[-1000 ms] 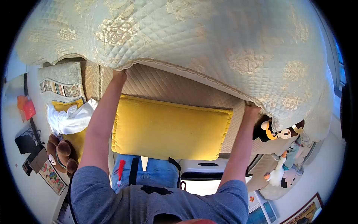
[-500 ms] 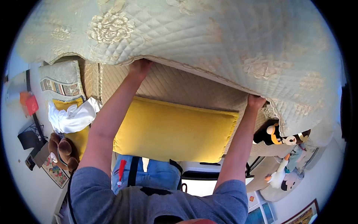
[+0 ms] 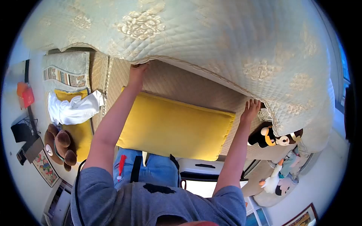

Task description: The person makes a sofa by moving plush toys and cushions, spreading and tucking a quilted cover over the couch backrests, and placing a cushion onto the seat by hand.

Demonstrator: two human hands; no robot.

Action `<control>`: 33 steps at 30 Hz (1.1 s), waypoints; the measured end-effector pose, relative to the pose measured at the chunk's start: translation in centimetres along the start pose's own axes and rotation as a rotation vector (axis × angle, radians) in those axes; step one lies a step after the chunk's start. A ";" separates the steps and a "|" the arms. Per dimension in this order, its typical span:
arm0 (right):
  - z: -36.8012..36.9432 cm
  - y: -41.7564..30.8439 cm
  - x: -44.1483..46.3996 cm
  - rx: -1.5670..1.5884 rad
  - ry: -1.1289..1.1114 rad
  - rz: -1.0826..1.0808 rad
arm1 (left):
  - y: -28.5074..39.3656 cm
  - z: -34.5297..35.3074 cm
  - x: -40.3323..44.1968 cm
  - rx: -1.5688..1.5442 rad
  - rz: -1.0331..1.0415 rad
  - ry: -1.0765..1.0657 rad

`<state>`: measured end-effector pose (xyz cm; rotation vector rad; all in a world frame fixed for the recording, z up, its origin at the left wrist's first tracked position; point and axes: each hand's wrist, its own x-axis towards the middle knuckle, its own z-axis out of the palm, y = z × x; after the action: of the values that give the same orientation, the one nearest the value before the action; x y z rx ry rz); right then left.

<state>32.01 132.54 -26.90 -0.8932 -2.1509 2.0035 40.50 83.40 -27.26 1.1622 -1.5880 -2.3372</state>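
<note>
A pale quilted cover (image 3: pixel 211 41) with raised flower patterns spreads across the top, its scalloped edge lifted over a beige quilted surface (image 3: pixel 173 79). My left hand (image 3: pixel 138 71) grips that edge near its middle left, fingers closed and partly under the cloth. On the right, my right hand (image 3: pixel 251 110) lies just below the edge, fingers spread and visible, apparently not gripping the cloth. Between my forearms lies a yellow cushion (image 3: pixel 177 126), over the front edge of the beige surface and above my jeans.
To the left are a patterned pillow (image 3: pixel 68 73), a white cloth (image 3: pixel 73 108) and a brown teddy bear (image 3: pixel 60 147). At the right are a dark plush toy (image 3: pixel 266 136), a white goose toy (image 3: pixel 272 182) and a framed picture (image 3: pixel 303 218).
My right hand has opened from its hold on the cover's edge and drawn slightly back. My left hand moved right along the edge and still holds it. The view has shifted a little.
</note>
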 end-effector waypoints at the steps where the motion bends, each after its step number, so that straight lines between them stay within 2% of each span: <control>1: 0.6 -1.5 -1.3 0.163 -0.126 -0.006 | 1.1 -0.3 -0.7 -0.005 0.095 -0.097; 2: 1.3 -3.0 -2.5 0.327 -0.251 -0.008 | 2.2 -0.4 -1.3 -0.008 0.100 -0.087; 3: 1.4 -4.2 -2.9 0.328 -0.260 -0.007 | 3.8 0.0 -2.0 -0.077 0.060 -0.171; 4: 1.3 -5.2 -2.9 0.564 -0.248 0.112 | 5.1 0.4 -2.6 -0.147 0.023 -0.255; 5: 1.5 -6.0 -2.7 0.798 -0.234 0.235 | 6.1 0.8 -2.9 -0.150 0.032 -0.248; 6: 1.6 -6.6 -2.4 0.872 -0.196 0.283 | 6.8 1.3 -3.2 -0.264 -0.007 -0.242; 7: 1.2 -6.3 -1.2 0.870 -0.210 0.282 | 7.3 1.4 -3.4 -0.381 -0.044 -0.237; 9: 0.4 -5.1 0.6 0.891 -0.124 0.376 | 7.2 0.9 -3.8 -0.341 -0.074 -0.258; 11: 0.5 -4.7 1.5 0.832 -0.119 0.356 | 7.2 0.8 -3.7 -0.298 -0.104 -0.285; 13: 0.0 -3.5 2.7 0.579 -0.089 0.344 | 7.3 1.2 -3.1 -0.140 -0.066 -0.186; 14: 0.5 -3.7 2.8 0.345 0.125 0.308 | 7.3 1.9 -2.3 -0.143 -0.061 -0.180; 15: 1.0 -3.6 3.3 0.346 0.117 0.310 | 7.1 3.0 -1.0 -0.122 -0.046 -0.130; 17: 1.3 -3.3 5.0 0.116 0.191 0.253 | 6.9 3.7 0.6 -0.101 -0.023 -0.086; 18: 1.8 -3.6 5.6 0.134 0.193 0.347 | 6.9 3.8 1.1 -0.071 -0.064 -0.087; 20: 0.6 -2.8 5.5 0.000 0.128 0.330 | 6.3 3.7 0.4 -0.100 -0.142 -0.055; 21: 0.0 -1.7 5.7 -0.125 0.058 0.312 | 5.0 2.8 -0.2 0.081 -0.120 -0.083; 22: -2.3 2.1 6.7 -0.644 -0.209 0.062 | 3.4 1.0 -0.8 0.262 -0.088 -0.108; 24: -7.4 7.7 3.6 -1.352 -0.498 -0.322 | 0.7 -4.1 -3.2 1.176 -0.052 -0.224; 26: -8.6 5.2 -5.0 -1.801 -0.786 0.172 | -1.7 -9.5 -7.4 1.492 -0.120 -0.289; 27: -12.2 6.9 -8.6 -1.705 -0.672 0.096 | -2.4 -11.8 -9.6 1.520 -0.152 -0.274; 28: -20.4 17.5 -7.9 -1.701 -0.537 0.173 | -1.8 -13.4 -12.2 1.442 -0.313 -0.232; 29: -15.6 6.2 -14.3 -1.711 -0.671 0.411 | -2.4 -15.3 -13.9 1.419 -0.397 -0.227; 30: -16.8 5.4 -16.3 -1.479 -0.683 0.645 | -2.8 -17.1 -15.5 1.394 -0.482 -0.221; 31: -18.2 4.7 -18.3 -1.261 -0.651 0.877 | -2.7 -18.6 -17.1 1.140 -0.582 -0.267; 32: -15.9 0.4 -22.8 -0.947 -0.445 1.157 | -2.6 -19.4 -18.4 0.884 -0.669 -0.312; 33: -15.9 0.4 -24.5 -0.749 -0.433 1.164 | -2.6 -19.3 -19.8 0.879 -0.669 -0.316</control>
<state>59.27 135.64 -16.87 -2.4685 -3.1266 1.6916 67.46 79.00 -22.13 1.7483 -2.8923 -2.2420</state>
